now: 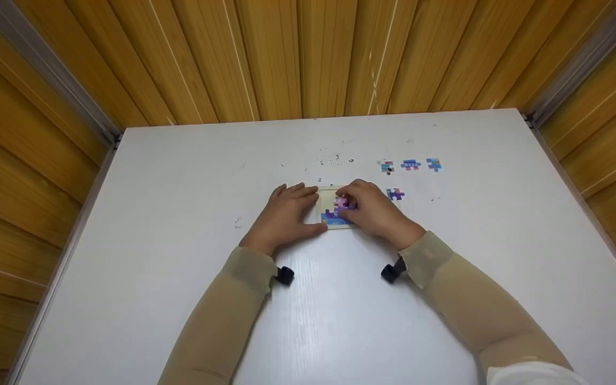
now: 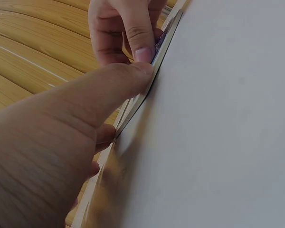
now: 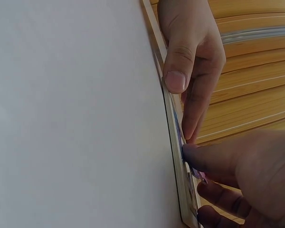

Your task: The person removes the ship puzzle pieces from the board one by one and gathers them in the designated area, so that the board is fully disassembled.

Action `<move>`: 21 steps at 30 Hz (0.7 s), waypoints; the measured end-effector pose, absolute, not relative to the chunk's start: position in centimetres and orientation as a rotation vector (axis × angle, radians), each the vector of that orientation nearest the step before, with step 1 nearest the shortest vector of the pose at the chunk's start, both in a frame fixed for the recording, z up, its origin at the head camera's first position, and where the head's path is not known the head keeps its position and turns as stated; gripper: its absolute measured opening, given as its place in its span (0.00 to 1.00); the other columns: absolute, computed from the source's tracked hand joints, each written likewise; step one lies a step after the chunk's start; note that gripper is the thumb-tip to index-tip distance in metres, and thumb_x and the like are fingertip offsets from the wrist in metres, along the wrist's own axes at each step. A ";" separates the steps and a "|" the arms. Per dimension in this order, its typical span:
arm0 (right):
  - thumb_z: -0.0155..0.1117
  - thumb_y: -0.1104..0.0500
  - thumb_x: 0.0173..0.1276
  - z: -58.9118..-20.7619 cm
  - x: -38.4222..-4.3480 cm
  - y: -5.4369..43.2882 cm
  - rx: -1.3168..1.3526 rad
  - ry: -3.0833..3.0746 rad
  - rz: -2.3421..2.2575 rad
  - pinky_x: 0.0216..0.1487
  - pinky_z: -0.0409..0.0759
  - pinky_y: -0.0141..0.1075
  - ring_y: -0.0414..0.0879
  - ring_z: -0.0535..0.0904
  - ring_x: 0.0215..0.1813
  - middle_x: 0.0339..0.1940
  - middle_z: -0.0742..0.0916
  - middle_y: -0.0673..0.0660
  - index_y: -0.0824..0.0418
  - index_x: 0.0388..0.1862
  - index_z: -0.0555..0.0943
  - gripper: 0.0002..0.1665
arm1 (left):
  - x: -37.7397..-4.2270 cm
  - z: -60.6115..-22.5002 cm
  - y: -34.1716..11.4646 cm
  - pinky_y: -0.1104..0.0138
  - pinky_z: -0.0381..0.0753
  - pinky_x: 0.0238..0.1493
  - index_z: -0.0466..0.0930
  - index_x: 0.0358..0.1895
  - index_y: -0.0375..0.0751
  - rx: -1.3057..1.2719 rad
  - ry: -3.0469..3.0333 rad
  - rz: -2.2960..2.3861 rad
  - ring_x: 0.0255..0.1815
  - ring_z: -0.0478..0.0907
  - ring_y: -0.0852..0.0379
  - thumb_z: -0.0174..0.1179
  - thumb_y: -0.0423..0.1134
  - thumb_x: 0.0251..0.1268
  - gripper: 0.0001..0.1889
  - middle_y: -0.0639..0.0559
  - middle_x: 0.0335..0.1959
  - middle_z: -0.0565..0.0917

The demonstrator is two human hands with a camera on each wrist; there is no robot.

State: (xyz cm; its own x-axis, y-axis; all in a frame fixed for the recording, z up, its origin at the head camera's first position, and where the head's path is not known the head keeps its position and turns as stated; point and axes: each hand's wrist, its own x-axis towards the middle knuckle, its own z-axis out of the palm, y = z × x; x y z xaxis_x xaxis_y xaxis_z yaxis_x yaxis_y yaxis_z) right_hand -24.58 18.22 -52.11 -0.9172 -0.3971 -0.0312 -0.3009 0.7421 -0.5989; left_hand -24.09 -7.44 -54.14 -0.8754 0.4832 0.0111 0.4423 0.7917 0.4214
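Cannot see the right part of the tray (image 1: 326,199), beneath the right hand (image 1: 376,209). Find the loose pieces (image 1: 410,164) right of the tray too small to read. Lose the left sleeve (image 1: 217,326), nearer than the tray, at the head view's lower edge.

The tray (image 1: 327,200) lies on the table (image 1: 308,315) — four loose puzzle pieces (image 1: 410,164) rightward.

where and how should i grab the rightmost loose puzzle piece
Probably pinch the rightmost loose piece by opposite edges, coming down from above on its right: it lies flat on the table, with the other pieces to its left.
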 end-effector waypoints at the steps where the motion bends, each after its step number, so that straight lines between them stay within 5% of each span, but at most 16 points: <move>1: 0.77 0.57 0.79 -52.1 -24.6 18.2 -0.568 2.788 -0.909 0.67 0.83 0.55 0.58 0.82 0.62 0.62 0.88 0.61 0.62 0.72 0.86 0.26 | -24.1 -54.1 -7.4 0.44 0.49 0.98 0.77 0.84 0.47 0.749 2.881 0.641 0.94 0.63 0.47 0.72 0.69 0.72 0.45 0.56 0.88 0.74; 21: 0.79 0.52 0.76 -51.9 -24.4 18.4 -0.592 2.783 -0.853 0.67 0.83 0.55 0.59 0.81 0.64 0.67 0.88 0.62 0.63 0.77 0.84 0.34 | -23.9 -54.0 -7.5 0.43 0.48 0.98 0.77 0.84 0.47 0.746 2.874 0.648 0.94 0.62 0.48 0.72 0.69 0.72 0.45 0.57 0.89 0.73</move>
